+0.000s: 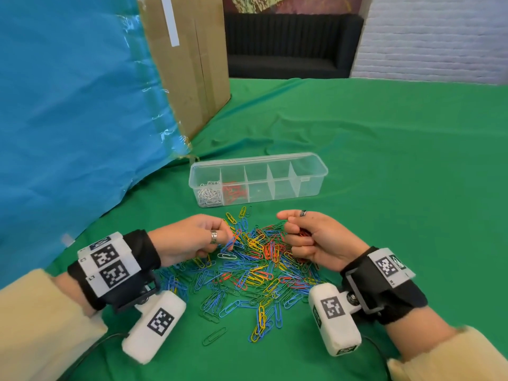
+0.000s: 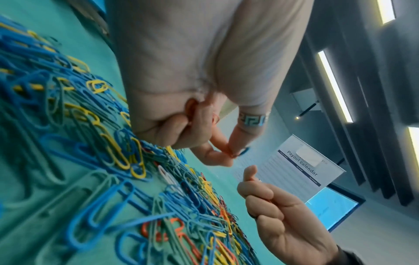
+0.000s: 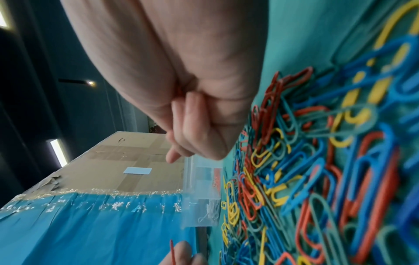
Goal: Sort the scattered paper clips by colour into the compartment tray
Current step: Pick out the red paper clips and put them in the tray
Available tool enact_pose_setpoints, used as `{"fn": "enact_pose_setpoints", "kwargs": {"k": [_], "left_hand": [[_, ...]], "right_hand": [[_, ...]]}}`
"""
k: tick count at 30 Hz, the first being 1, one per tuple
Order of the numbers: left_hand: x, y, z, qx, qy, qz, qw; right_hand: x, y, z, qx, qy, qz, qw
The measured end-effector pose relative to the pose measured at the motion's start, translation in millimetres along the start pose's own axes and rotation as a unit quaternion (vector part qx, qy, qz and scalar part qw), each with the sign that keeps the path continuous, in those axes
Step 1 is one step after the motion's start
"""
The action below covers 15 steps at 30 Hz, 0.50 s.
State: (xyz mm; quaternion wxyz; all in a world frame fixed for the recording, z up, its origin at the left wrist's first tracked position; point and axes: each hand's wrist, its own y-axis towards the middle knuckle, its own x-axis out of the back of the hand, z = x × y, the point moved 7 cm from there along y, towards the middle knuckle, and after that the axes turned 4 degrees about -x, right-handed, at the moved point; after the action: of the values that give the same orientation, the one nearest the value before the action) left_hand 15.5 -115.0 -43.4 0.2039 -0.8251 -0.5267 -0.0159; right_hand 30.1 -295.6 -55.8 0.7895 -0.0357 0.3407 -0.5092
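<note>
Paper clips (image 1: pixel 255 259) heaped, left hand (image 1: pixel 189 237) pinching — one

A heap of paper clips (image 1: pixel 255 268), blue, green, yellow, red and one white, lies scattered on the green cloth. Just beyond it stands a clear, oblong compartment tray (image 1: pixel 316 171), open-topped with five compartments in a row. White clips (image 1: pixel 210 196) fill its leftmost compartment; red clips (image 1: pixel 233 191) fill the next. The other three compartments hold no clips.
</note>
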Motion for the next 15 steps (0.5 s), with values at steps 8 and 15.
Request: {"fn": "enact_pose_setpoints", "kwargs": {"k": [8, 15], "left_hand": [[7, -2, -3, -0.043, 0.112, -0.032, 0.992], [11, -2, -4, -0.001, 0.022, -0.074, 0.997]], "right_hand": [[-2, -1, 1, 0.025, -0.112, -0.004, 0.993], [-5, -2, 1, 0.03, -0.143, 0.01, 0.989]]}}
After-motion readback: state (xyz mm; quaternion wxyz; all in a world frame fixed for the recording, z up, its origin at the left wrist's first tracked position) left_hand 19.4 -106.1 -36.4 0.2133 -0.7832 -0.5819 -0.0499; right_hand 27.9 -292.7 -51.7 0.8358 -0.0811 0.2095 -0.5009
